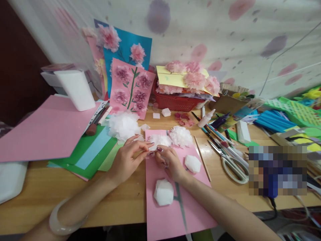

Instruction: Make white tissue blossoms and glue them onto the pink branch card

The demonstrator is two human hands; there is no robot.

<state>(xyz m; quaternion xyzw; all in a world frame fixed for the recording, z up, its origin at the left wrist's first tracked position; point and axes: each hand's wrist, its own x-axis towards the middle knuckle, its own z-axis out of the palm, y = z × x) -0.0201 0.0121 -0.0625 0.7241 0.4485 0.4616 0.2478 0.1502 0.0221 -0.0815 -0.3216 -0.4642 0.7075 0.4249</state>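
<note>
My left hand (134, 154) and my right hand (169, 162) meet fingertip to fingertip above the top of a pink sheet (160, 217). Both are closed in a pinch on what looks like a small bit of white tissue paper, mostly hidden by the fingers. Just behind them a fluffy white paper flower (159, 140) and a fuller white flower (181, 136) rest on the sheet. Two folded white tissue bundles, one near (163, 192) and one farther right (193, 164), lie along a painted grey-green stem (181, 206). A large white tissue flower (124, 126) sits beyond my left hand.
Scissors (234, 165), a wooden stick (202, 159) and a glue bottle (207, 118) lie to the right. Finished pink flower pictures (131, 87) lean behind, beside a red basket (175, 102). Green paper (86, 167) and a large pink sheet (47, 130) are at left.
</note>
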